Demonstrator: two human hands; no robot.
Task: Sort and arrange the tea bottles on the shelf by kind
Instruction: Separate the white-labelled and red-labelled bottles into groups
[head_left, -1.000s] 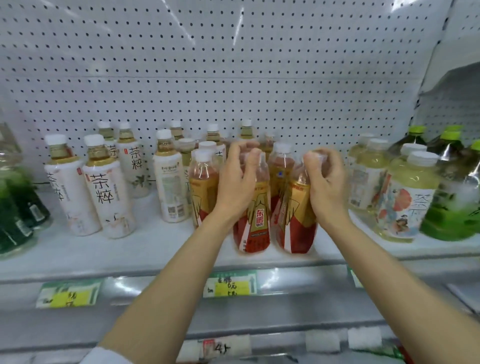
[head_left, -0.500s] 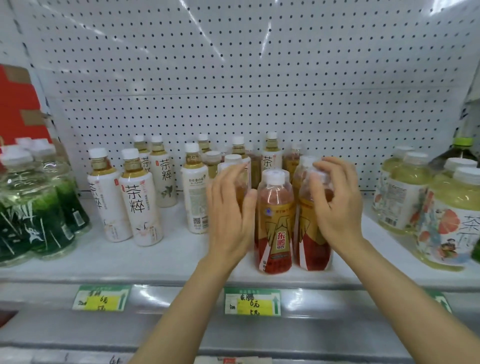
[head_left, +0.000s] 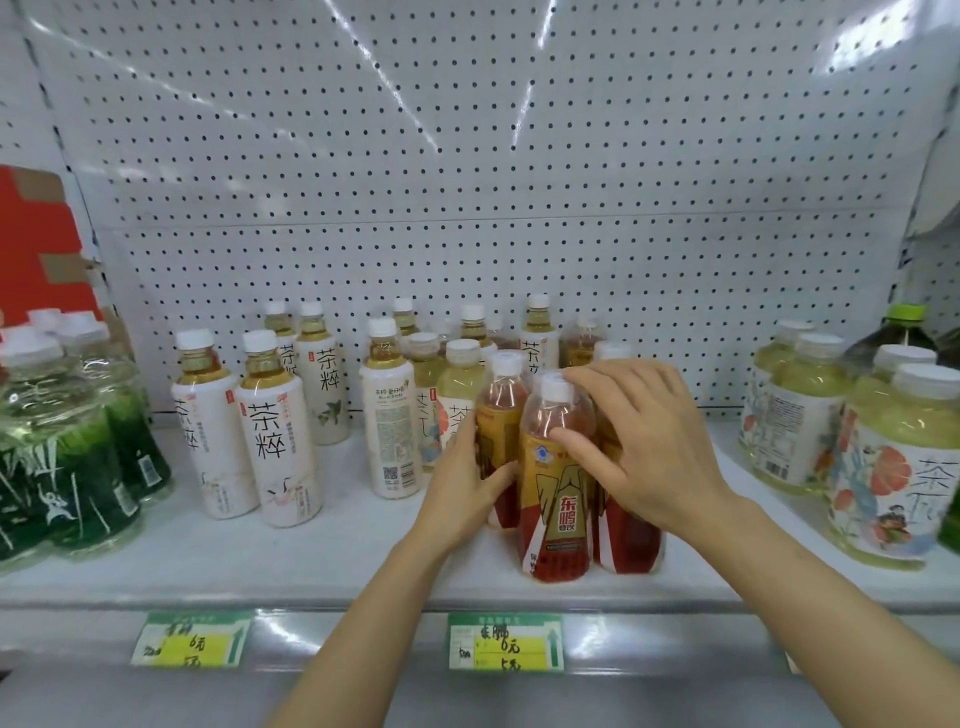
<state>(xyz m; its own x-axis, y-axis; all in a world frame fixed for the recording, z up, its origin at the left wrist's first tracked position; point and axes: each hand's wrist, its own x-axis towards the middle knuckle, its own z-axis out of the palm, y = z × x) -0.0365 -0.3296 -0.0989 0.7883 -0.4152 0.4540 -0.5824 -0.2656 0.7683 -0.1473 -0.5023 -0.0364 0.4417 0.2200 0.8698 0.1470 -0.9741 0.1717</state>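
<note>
Red-and-gold bottles: a tight cluster of amber drinks stands upright near the front edge of the white shelf (head_left: 156, 566), slightly right of centre. The front bottle (head_left: 555, 483) has a white cap and a red, gold and white label; a second bottle (head_left: 500, 415) stands just behind it to the left, and a third (head_left: 631, 535) touches it on the right, mostly hidden by a hand.

Right hand (head_left: 644, 441): laid over the cluster from the right, fingers spread and bent over the shoulder and cap of the front bottle, thumb against its neck area, holding it.

Left hand (head_left: 462, 488): pressed to the left side of the second bottle, fingers curled round its lower body.

White-label tea: tall bottles with black characters (head_left: 278, 431) stand in loose rows to the left and behind the cluster, reaching back to the pegboard wall (head_left: 467, 182).

Pale green tea: two floral-label bottles (head_left: 457, 395) stand just behind the left hand; a larger group of the same kind (head_left: 893, 467) stands well apart at the right end.

Green bottles: dark green drinks (head_left: 67, 467) crowd the far left.

Price tags: two green-and-yellow handwritten tags (head_left: 506, 642) sit on the shelf's front rail below.

Background: a red carton (head_left: 36, 239) shows at the left edge.
</note>
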